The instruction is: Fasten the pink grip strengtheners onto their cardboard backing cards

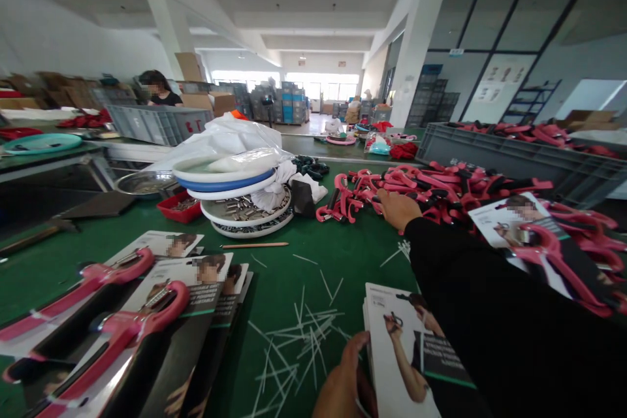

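Note:
My right hand point(399, 210) reaches to the near edge of a heap of pink and black hand grips point(441, 183); its fingers bend around a part too small to make out. At the bottom, my left hand point(345, 382) holds the left edge of a stack of printed cards point(399, 353). White plastic ties point(298, 333) lie scattered on the green table left of that hand. On the left, pink grips point(142, 323) rest fastened on printed cards point(215, 271). Another carded grip point(543, 245) lies on the heap at the right.
Stacked round trays point(245, 209) of metal parts stand at the middle left, beside a red box point(180, 207) and a metal bowl point(145, 183). A pencil point(255, 245) lies before them. A grey crate point(519, 157) stands at the right. A person point(160, 88) is behind another crate.

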Available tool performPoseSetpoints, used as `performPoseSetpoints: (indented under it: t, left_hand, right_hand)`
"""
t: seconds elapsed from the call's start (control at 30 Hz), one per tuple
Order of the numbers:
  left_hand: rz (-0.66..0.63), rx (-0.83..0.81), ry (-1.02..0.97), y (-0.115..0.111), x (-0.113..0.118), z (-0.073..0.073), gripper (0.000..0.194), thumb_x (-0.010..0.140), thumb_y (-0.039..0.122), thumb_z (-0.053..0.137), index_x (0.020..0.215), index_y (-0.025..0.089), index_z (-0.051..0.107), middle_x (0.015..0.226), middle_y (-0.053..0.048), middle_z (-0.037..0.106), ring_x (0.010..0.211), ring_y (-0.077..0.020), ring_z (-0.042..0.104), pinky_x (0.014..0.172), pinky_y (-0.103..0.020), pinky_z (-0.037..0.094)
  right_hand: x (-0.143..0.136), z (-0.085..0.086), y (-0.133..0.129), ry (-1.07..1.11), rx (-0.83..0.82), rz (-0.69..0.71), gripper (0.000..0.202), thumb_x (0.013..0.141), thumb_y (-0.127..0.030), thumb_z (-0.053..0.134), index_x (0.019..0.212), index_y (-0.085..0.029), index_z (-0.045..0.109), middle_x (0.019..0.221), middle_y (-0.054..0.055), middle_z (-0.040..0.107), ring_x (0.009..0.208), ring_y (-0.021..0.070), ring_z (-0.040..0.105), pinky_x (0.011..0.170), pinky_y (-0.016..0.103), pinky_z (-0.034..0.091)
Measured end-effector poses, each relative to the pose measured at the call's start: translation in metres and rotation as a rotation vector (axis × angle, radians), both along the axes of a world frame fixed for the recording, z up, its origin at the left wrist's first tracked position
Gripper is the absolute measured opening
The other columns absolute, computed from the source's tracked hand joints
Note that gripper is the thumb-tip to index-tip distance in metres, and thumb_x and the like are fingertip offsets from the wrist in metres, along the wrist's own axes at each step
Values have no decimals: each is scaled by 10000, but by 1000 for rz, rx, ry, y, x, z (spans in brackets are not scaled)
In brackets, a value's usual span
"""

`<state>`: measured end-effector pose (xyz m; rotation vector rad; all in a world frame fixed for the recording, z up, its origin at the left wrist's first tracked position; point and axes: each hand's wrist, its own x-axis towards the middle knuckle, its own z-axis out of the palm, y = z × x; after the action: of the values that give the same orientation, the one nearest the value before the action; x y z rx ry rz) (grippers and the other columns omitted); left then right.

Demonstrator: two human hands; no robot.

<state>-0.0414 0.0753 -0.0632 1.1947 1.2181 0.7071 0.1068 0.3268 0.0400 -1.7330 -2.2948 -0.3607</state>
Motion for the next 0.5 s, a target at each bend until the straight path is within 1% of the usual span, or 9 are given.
performPoseSetpoints:
  t: [0.07, 0.1, 0.17, 0.2, 0.23, 0.27, 0.3, 0.4, 0.5]
  left_hand:
    - [17, 13, 0, -6, 0, 9, 934, 512, 133, 715, 1353, 112, 311, 576, 63, 527, 560, -137, 516, 510, -215, 389]
    - [30, 21, 2, -8, 1, 12, 919, 528, 117, 697, 1357, 118, 301, 582, 63, 523, 567, -134, 517, 514, -213, 396]
    - [40, 32, -5, -13, 1, 15, 910, 558, 103, 673, 1371, 142, 267, 592, 64, 518, 565, -129, 517, 498, -205, 405]
    - [31, 31, -20, -16, 1, 16, 915, 570, 106, 670, 1379, 151, 245, 591, 66, 514, 551, -126, 512, 475, -200, 405]
    - [19, 27, -41, -18, 2, 17, 924, 581, 114, 670, 1387, 159, 221, 590, 69, 511, 528, -121, 504, 446, -195, 401]
    - [11, 25, -61, -20, 3, 19, 932, 587, 122, 674, 1391, 163, 205, 587, 72, 507, 505, -114, 494, 419, -188, 395]
    - [11, 21, -75, -22, 4, 20, 937, 593, 127, 674, 1394, 164, 190, 585, 76, 501, 483, -107, 484, 398, -183, 391]
    - [19, -7, -98, -28, 8, 27, 950, 612, 129, 661, 1401, 158, 131, 592, 77, 513, 430, -91, 479, 358, -173, 391]
    - [32, -32, -99, -34, 13, 32, 959, 633, 139, 649, 1404, 158, 80, 600, 75, 524, 398, -84, 482, 328, -162, 380]
  right_hand:
    - [23, 14, -18, 56, 49, -43, 339, 894, -351, 507, 1168, -152, 513, 1108, 80, 579, 931, 199, 590, 800, 416, 483]
    - [34, 20, -31, 90, 73, -62, 355, 906, -365, 478, 1185, -148, 500, 1098, 88, 588, 934, 205, 592, 806, 418, 476]
    - [54, 28, -65, 167, 103, -82, 388, 938, -377, 378, 1210, -123, 488, 1045, 112, 626, 923, 221, 608, 797, 391, 469]
    - [62, 30, -85, 206, 99, -82, 399, 947, -376, 329, 1180, -113, 518, 988, 114, 654, 892, 222, 624, 764, 354, 476]
    - [70, 30, -106, 245, 76, -76, 421, 951, -381, 284, 1115, -116, 567, 878, 95, 682, 804, 208, 646, 692, 309, 486]
    - [76, 28, -127, 282, 39, -57, 463, 951, -401, 242, 1062, -130, 602, 751, 63, 690, 696, 189, 654, 607, 271, 486]
    - [81, 25, -148, 316, 15, -40, 489, 949, -406, 217, 1013, -143, 624, 676, 43, 685, 631, 179, 651, 556, 252, 480]
    - [91, 7, -199, 397, -17, 8, 431, 924, -402, 278, 930, -180, 648, 798, 38, 715, 722, 172, 669, 612, 233, 499]
    - [91, -11, -231, 447, -20, 21, 410, 924, -382, 283, 918, -192, 647, 867, 50, 721, 784, 183, 675, 662, 246, 511]
